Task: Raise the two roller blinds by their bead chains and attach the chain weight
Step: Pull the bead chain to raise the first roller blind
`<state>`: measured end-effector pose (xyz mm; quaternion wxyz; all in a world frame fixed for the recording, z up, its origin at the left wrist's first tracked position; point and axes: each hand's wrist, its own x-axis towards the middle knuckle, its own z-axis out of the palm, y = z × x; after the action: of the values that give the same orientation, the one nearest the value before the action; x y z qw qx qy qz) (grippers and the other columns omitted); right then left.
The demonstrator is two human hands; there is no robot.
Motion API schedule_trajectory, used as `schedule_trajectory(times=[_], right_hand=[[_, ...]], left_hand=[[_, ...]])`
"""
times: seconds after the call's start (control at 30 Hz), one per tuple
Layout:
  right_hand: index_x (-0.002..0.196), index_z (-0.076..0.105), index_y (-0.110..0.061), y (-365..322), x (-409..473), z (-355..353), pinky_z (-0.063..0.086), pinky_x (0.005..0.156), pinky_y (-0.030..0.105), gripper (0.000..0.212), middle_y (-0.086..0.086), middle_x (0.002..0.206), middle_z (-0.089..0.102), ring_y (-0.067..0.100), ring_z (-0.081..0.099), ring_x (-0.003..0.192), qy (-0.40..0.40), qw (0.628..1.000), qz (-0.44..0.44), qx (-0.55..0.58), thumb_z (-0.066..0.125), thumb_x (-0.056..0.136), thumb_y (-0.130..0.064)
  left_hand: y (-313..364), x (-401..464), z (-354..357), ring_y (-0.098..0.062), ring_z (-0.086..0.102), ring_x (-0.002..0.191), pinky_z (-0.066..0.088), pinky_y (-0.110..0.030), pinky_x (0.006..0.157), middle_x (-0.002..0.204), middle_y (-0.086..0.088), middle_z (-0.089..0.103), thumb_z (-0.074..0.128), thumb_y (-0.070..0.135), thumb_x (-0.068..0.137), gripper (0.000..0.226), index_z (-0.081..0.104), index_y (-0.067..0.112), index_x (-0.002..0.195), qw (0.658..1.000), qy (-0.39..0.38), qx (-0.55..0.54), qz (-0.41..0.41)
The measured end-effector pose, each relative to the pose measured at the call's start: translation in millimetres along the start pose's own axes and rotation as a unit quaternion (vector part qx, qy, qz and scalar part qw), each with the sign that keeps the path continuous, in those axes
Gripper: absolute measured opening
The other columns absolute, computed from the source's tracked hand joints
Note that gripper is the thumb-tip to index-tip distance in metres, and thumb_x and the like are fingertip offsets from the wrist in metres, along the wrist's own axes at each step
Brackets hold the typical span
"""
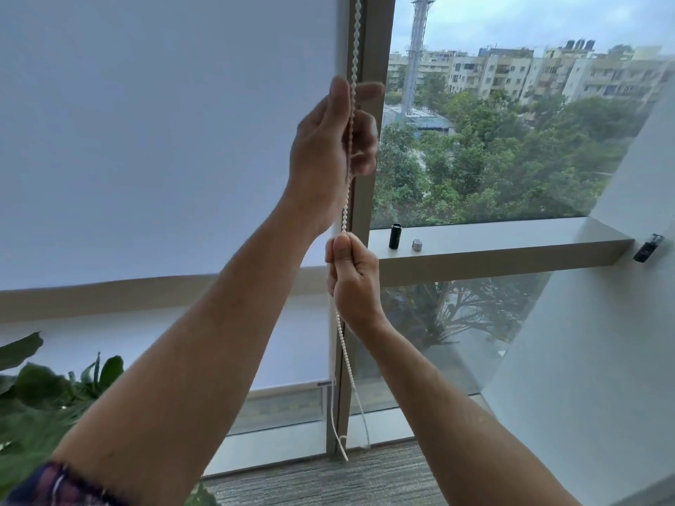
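The bead chain is hanging down the window mullion beside the right edge of the lowered roller blind, its slack loop trailing to the carpeted floor. The left hand is reaching up high with its fingers loosely curled around the chain; whether it is actually clamping it cannot be told. Below it, the right hand is clenching the same strand in a fist, with the thumb on top. The blind's bottom bar is sitting low, just above the sill glass, so by the look of it most of the raising is still ahead.

The chain is looking light, limp and slippery along its plastic beads, so a firm pinch across several beads, taken high and drawn straight down, is likely to serve better than a loose wrap; a sideways tug could make it skip.

On the window ledge to the right, a black cylinder and a small grey piece are standing near each other; either may be the chain weight, though that is uncertain. A leafy plant is filling the lower left.
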<state>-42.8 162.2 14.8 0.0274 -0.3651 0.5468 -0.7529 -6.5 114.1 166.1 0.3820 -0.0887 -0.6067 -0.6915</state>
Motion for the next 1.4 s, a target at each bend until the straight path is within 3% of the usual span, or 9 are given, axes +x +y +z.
schedule_trajectory(times=[0.1, 0.3, 0.43, 0.53, 0.73, 0.97, 1.17, 1.23, 1.4], right_hand=[[0.065, 0.051, -0.032, 8.9, -12.5, -0.9, 0.025, 0.043, 0.022, 0.039, -0.018, 0.048, 0.037, 0.002, 0.029, 0.043, 0.004, 1.000, 0.010, -0.022, 0.040, 0.101, -0.041], [0.065, 0.062, -0.034, 43.2, -48.7, -30.8, 0.026, 0.043, 0.023, 0.040, -0.011, 0.051, 0.039, 0.006, 0.032, 0.043, -0.061, 0.993, 0.093, -0.031, 0.043, 0.100, -0.037], [0.101, 0.069, -0.013, 29.1, -26.0, -47.9, 0.054, 0.068, 0.049, 0.047, 0.021, 0.078, 0.066, 0.038, 0.063, 0.069, -0.017, 0.996, 0.067, -0.062, 0.039, 0.098, -0.050], [0.114, 0.065, -0.018, -1.9, 9.3, -38.4, 0.057, 0.082, 0.049, 0.045, 0.013, 0.095, 0.070, 0.030, 0.069, 0.089, 0.025, 0.995, 0.045, -0.086, 0.035, 0.099, -0.049], [0.098, 0.065, -0.018, -68.6, 66.4, 3.8, 0.035, 0.043, 0.021, 0.033, -0.002, 0.063, 0.053, 0.008, 0.044, 0.049, 0.001, 0.999, -0.031, 0.027, 0.035, 0.106, -0.029], [0.063, 0.057, -0.028, -53.9, 54.5, 5.9, 0.015, 0.039, 0.025, 0.042, -0.005, 0.049, 0.028, 0.007, 0.022, 0.040, -0.002, 0.996, -0.039, 0.078, 0.042, 0.102, -0.028], [0.065, 0.058, -0.029, -18.6, 25.8, 0.7, 0.023, 0.039, 0.021, 0.038, -0.015, 0.047, 0.037, 0.003, 0.028, 0.039, 0.008, 0.998, -0.019, 0.067, 0.044, 0.101, -0.032], [0.065, 0.058, -0.029, -10.1, 17.7, -0.5, 0.025, 0.039, 0.020, 0.037, -0.015, 0.046, 0.039, 0.002, 0.029, 0.039, 0.003, 0.998, -0.012, 0.062, 0.046, 0.098, -0.037], [0.064, 0.056, -0.028, 19.3, -8.7, -6.8, 0.022, 0.038, 0.018, 0.039, -0.014, 0.048, 0.035, 0.002, 0.027, 0.039, 0.003, 0.999, 0.029, 0.043, 0.044, 0.101, -0.037]], left_hand=[[-9.9, -3.3, 10.7, -0.008, 0.025, 0.036, 0.019, -0.023, 0.038, 0.048, 0.001, 0.033, 0.033, 0.025, 0.108, 0.044, 0.053, 0.014, 0.071, 0.998, 0.057, 0.024, 0.014], [-75.6, -53.3, -5.7, -0.009, 0.026, 0.037, 0.020, -0.024, 0.039, 0.047, -0.003, 0.032, 0.040, 0.025, 0.103, 0.040, 0.049, 0.024, 0.063, 0.992, 0.094, 0.079, 0.011], [-115.6, -80.4, -28.4, -0.014, 0.032, 0.043, 0.026, -0.031, 0.045, 0.049, 0.006, 0.040, 0.043, 0.032, 0.098, 0.036, 0.052, 0.028, 0.064, 0.990, 0.089, 0.106, -0.028], [-132.9, -90.8, -33.6, -0.005, 0.038, 0.046, 0.031, -0.026, 0.049, 0.049, 0.013, 0.048, 0.042, 0.022, 0.098, 0.039, 0.058, 0.032, 0.064, 0.987, 0.079, 0.130, -0.054], [-138.5, -97.5, -27.5, -0.004, 0.029, 0.043, 0.024, -0.021, 0.042, 0.046, 0.013, 0.038, 0.039, 0.021, 0.099, 0.041, 0.051, 0.031, 0.060, 0.986, 0.063, 0.125, -0.088], [-148.0, -104.9, -55.4, -0.007, 0.029, 0.045, 0.025, -0.023, 0.045, 0.049, 0.011, 0.035, 0.042, 0.027, 0.099, 0.040, 0.060, 0.029, 0.064, 0.986, -0.003, 0.123, -0.117], [-138.4, -85.0, -76.3, -0.017, 0.065, 0.092, 0.049, -0.052, 0.088, 0.095, 0.000, 0.071, 0.035, 0.042, 0.099, 0.039, 0.070, 0.024, 0.100, 0.986, 0.065, 0.105, -0.116], [-108.8, -61.7, -66.7, -0.022, 0.064, 0.106, 0.049, -0.048, 0.098, 0.108, -0.006, 0.069, 0.042, 0.060, 0.094, 0.050, 0.067, 0.020, 0.110, 0.989, 0.082, 0.086, -0.092], [-28.6, -4.6, -31.2, -0.024, 0.064, 0.084, 0.051, -0.033, 0.070, 0.090, -0.006, 0.066, 0.041, 0.049, 0.099, 0.045, 0.062, 0.013, 0.114, 1.000, -0.010, -0.003, -0.021]])
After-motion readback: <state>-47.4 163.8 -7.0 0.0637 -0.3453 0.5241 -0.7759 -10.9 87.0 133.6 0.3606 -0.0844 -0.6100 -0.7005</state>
